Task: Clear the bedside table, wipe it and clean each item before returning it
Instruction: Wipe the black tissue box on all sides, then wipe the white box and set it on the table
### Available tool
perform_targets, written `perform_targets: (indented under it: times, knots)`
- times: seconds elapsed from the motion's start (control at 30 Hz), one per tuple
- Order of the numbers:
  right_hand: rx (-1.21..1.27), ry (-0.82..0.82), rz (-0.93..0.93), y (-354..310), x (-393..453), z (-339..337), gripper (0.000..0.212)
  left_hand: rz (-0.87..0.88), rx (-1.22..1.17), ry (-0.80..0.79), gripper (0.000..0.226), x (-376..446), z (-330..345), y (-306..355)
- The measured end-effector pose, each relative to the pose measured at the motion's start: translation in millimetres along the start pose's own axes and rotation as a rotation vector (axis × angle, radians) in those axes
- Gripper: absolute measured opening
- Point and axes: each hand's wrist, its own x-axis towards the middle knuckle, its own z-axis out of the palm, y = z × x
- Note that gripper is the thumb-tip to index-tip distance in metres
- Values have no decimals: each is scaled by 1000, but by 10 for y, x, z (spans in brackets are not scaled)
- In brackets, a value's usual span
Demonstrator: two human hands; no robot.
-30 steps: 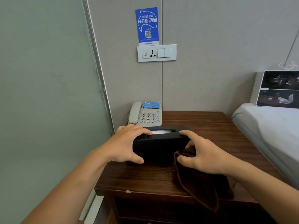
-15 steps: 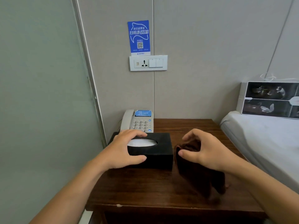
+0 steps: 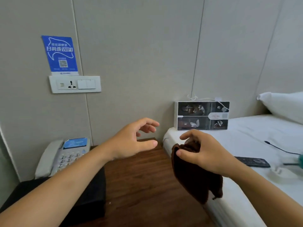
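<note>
My left hand (image 3: 131, 141) hangs loose & empty over the counter (image 3: 144, 185); right hand (image 3: 205, 154) grips the brown cloth (image 3: 193, 177) at the bed's edge. Black tissue box (image 3: 91, 194) sits under my left arm, phone (image 3: 62, 156) behind it.

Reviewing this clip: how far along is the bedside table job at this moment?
Looks done: the telephone and black tissue box sit back on the bedside table.
In hand: the right hand grips the brown cloth; the left hand reaches, holding nothing, towards the bed.
Left: the picture box and remote lie on the bed, not yet returned.
</note>
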Motion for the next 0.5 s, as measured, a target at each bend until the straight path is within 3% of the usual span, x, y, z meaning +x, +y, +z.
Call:
perform_targets:
  times: [0.17,0.37,0.5]
  knots:
    - [-47,3,48,374,216,-493,47,47,-91,-31,50,753,332,-80]
    - [-204,29,25,969,696,-1152,61,62,-138,-68,73,1635,691,-301]
    - [-343,95,60,1484,1146,-1430,81,31,-130,-76,84,2205,881,-521]
